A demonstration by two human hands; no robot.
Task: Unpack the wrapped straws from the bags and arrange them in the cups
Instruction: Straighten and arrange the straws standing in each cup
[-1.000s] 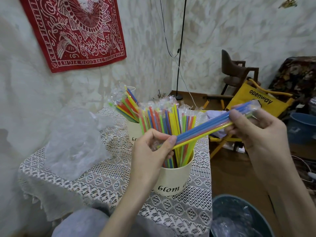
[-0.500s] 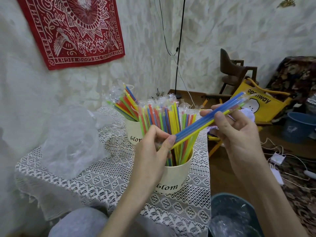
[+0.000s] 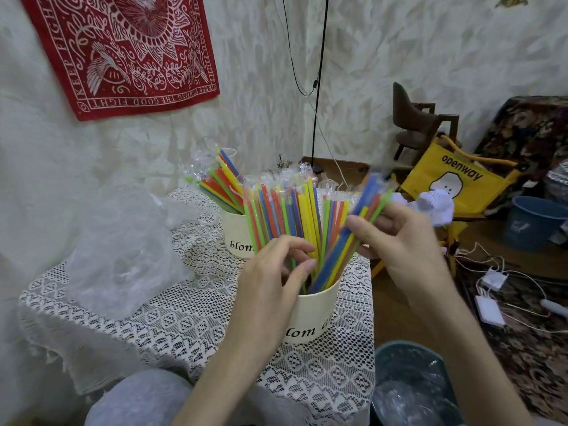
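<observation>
Two cream cups stand on a lace-covered table. The near cup (image 3: 319, 315) is packed with wrapped coloured straws (image 3: 285, 210). A second cup (image 3: 235, 233) behind it holds more straws leaning left. My right hand (image 3: 396, 244) grips a bundle of straws (image 3: 347, 241), blue, yellow and orange, tilted steeply with its lower ends inside the near cup. My left hand (image 3: 270, 278) is at the cup's rim, its fingers curled in among the standing straws and touching the bundle's lower part.
A crumpled clear plastic bag (image 3: 123, 250) lies on the table's left. A teal bin (image 3: 408, 385) with plastic in it sits by the table's right corner. A yellow folding chair (image 3: 455, 176), a blue bucket (image 3: 531, 222) and cables occupy the floor to the right.
The bundle has swung from nearly level to steep, and its lower ends have gone into the near cup. My right hand came in and down toward the cup.
</observation>
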